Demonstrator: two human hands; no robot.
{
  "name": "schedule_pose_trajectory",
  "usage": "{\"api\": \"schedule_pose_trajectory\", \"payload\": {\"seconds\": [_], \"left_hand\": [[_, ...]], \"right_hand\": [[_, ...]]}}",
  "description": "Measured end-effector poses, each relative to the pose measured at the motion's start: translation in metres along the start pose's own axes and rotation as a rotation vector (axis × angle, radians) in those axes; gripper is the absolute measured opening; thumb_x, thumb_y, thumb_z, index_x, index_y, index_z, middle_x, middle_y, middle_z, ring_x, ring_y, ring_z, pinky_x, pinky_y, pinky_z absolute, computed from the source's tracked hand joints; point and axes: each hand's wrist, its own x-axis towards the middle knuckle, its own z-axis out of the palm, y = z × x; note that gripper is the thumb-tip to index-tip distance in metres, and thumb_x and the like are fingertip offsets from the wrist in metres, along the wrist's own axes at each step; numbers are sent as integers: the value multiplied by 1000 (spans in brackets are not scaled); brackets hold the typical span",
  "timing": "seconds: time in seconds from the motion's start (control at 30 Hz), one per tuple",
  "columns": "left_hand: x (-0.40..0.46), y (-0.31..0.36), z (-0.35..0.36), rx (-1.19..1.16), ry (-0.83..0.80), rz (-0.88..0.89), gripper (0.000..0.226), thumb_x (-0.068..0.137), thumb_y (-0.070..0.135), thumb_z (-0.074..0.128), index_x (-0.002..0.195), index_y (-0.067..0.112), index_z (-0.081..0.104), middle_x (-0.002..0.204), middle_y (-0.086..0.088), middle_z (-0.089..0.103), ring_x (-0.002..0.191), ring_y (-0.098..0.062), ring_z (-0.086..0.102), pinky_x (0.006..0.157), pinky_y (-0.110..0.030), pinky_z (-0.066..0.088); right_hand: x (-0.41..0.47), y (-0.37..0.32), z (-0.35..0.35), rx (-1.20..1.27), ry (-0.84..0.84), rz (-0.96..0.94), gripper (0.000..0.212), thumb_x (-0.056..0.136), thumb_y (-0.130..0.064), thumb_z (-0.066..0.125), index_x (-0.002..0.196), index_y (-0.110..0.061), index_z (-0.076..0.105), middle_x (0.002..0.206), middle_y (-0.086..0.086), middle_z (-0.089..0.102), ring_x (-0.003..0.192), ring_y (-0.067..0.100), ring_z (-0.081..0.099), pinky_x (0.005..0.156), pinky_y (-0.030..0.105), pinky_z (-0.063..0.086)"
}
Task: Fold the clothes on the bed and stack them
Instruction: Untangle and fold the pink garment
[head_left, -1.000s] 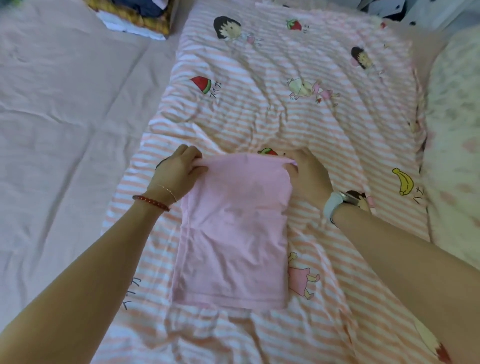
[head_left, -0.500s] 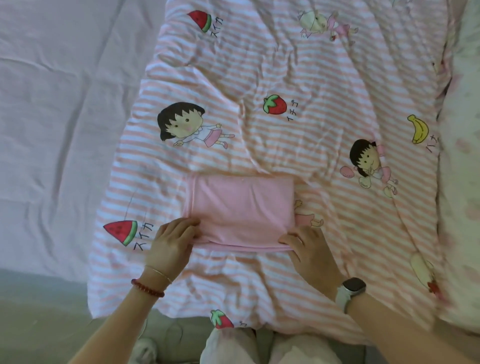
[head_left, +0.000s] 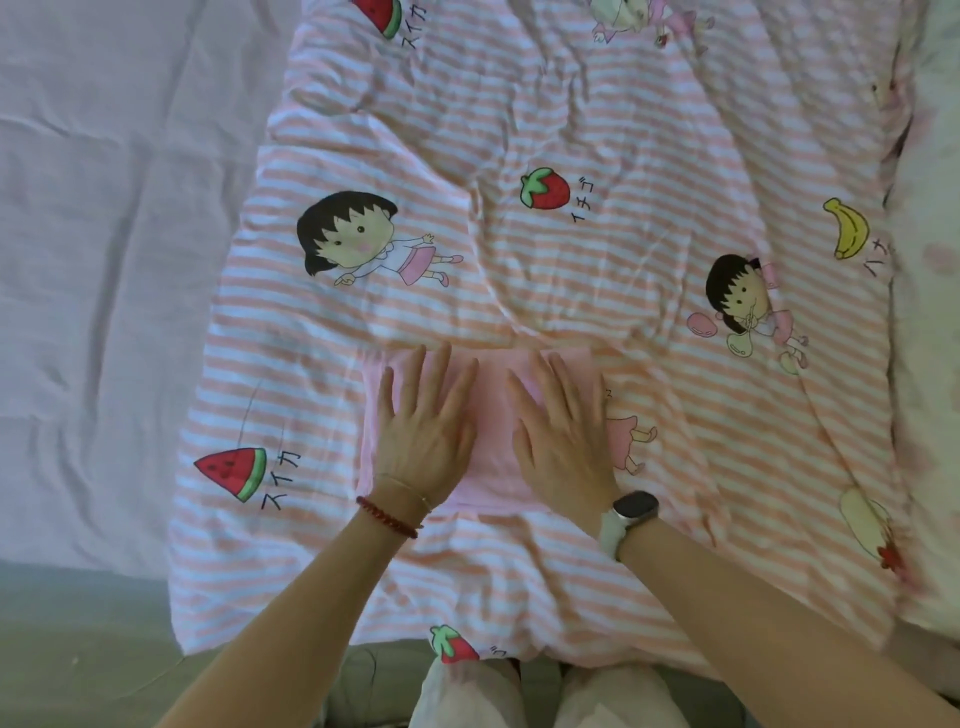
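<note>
With the pink garment (head_left: 491, 431) already folded small on the striped quilt (head_left: 571, 291), just below its strawberry print (head_left: 545, 188), we press it flat, left hand (head_left: 423, 426) and right hand (head_left: 563, 434) spread, fingers straight; stacking remains.

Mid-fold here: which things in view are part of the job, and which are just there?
Job:
pink garment, folded
left hand, flat on it
right hand, flat on it

Just there:
striped cartoon quilt
plain pink sheet

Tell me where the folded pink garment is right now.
In the head view, the pink garment lies low and centre on the striped quilt, under the left hand and right hand.
</note>
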Motion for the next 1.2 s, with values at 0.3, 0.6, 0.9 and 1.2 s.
{"api": "schedule_pose_trajectory", "payload": {"seconds": [0.3, 0.6, 0.9, 1.2], "left_hand": [[-6, -34, 45, -180, -135, -340, 63, 90, 46, 20, 145, 18, 27, 153, -18, 17, 142, -35, 15, 112, -52, 9], [-19, -45, 22, -705, -55, -882, 23, 88, 27, 56, 91, 4, 59, 76, -4, 54, 73, -24, 49, 54, -26, 33], [-9, -29, 2, -917, -125, -996, 28, 86, 32, 56, 88, 4, 57, 73, -2, 54, 65, -18, 50, 54, -26, 41], [-138, -6, -46, -1133, 356, -1223, 16, 84, 21, 66, 90, 14, 55, 76, 3, 55, 68, -10, 51, 57, -21, 38]], "right_hand": [[-9, 41, 30, 33, -201, 261, 50, 96, -33, 40, 144, -24, 31, 156, 5, 14, 143, 29, 12, 113, 53, 8], [-21, 32, 8, 841, -22, 788, 10, 92, -21, 53, 87, -13, 54, 75, -4, 58, 73, 21, 55, 57, 26, 41], [-11, 47, -9, 1147, -190, 765, 7, 90, -17, 53, 97, -18, 55, 90, 4, 60, 78, 21, 55, 68, 32, 45], [-27, -7, -44, 962, -195, 366, 12, 89, -6, 52, 96, -16, 54, 81, -7, 55, 69, 6, 49, 55, 7, 37]]}}
